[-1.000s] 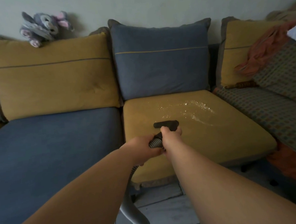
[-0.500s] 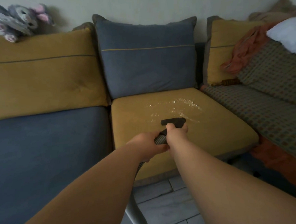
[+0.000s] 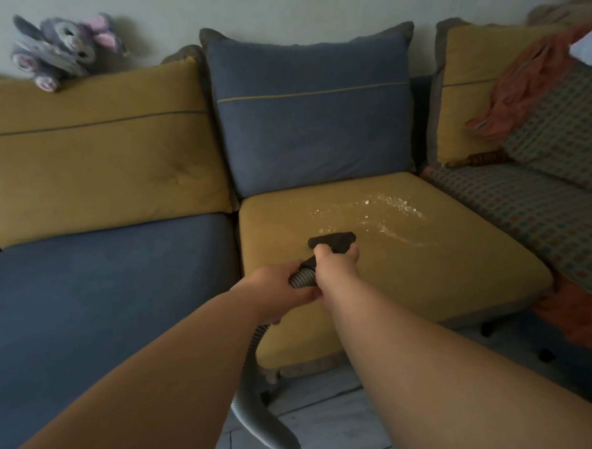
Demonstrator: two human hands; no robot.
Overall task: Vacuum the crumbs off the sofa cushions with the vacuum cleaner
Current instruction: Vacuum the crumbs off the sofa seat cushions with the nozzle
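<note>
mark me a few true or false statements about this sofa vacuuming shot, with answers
1. The crumbs lie on the yellow seat cushion. True.
2. The left hand grips the hose, and the right hand holds the nozzle. True.
3. The nozzle sits on the blue seat cushion. False: it is on the yellow one, to the right of the blue seat cushion and just short of the crumbs.
4. The plush toy lies on the floor. False: the plush toy sits on top of the yellow back cushion.

Dim, flat indoor light.
Fluffy grey plush toy (image 3: 62,47) blurred, faint shadow on pale wall (image 3: 310,4); edges bow outward.
</note>
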